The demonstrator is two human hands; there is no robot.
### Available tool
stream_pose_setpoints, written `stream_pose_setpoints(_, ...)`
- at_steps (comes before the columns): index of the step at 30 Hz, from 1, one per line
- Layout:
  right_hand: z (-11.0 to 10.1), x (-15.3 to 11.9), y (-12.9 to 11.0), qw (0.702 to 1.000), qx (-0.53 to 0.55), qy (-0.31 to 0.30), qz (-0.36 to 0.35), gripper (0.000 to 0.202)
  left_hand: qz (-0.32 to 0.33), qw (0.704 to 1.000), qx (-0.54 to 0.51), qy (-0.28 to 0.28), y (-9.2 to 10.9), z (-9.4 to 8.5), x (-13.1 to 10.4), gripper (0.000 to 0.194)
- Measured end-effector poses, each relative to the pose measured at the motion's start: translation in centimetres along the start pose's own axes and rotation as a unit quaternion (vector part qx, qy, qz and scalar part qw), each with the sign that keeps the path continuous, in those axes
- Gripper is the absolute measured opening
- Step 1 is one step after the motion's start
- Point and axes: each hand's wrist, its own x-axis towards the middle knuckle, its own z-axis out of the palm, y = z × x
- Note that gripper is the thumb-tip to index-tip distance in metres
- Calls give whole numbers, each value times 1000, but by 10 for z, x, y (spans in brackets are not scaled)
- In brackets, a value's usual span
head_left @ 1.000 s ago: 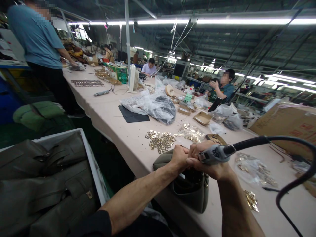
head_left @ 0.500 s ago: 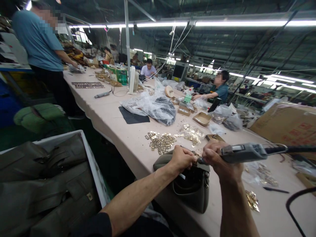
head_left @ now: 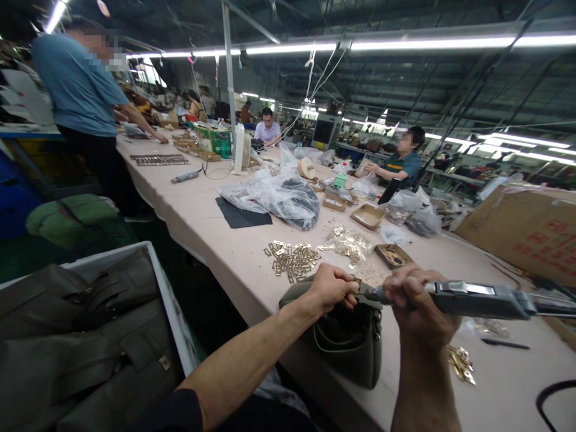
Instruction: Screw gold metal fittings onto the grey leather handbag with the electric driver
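Note:
A dark olive handbag [head_left: 346, 354] rests at the near edge of the table, its top gaping. My left hand [head_left: 335, 287] pinches a small gold metal plate [head_left: 357, 282] at the bag's upper edge. Wrapped round a grey electric screwdriver [head_left: 481, 298] is my right hand [head_left: 416, 294], and the tool's tip points left at the plate. Whether the tip touches it is too small to tell. Beyond the bag lies a pile of gold plates [head_left: 292, 259].
A white crate [head_left: 168, 306] of olive bags stands at the left. Plastic bags [head_left: 274, 195], small boxes [head_left: 368, 216] and a large carton [head_left: 522, 231] are on the table [head_left: 216, 240]. Three people are around it, one standing far left [head_left: 81, 84].
My right hand and the screwdriver have moved right, away from my left hand. The standing person's arm reaches further over the table; the person at right has raised their hands.

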Motion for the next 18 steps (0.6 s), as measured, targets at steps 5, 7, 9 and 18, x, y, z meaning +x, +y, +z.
stream_pose_setpoints(5, 0, 0, -4, 999, -3, 31, -21, 9, 4, 999, 32, -35, 3, -6, 3, 23)
stream_pose_setpoints(7, -1, 1, -7, 998, 0, 48, -32, 10, 11, 998, 48, -43, 3, -10, 4, 23)
stream_pose_setpoints(9, -4, 2, -10, 997, 6, 65, -37, 10, 21, 997, 63, -50, 3, -13, 5, 22)
stream_pose_setpoints(18, -14, -7, -35, 981, 49, 190, -3, 20, 140, 969, 148, -143, 21, -26, 14, 44)
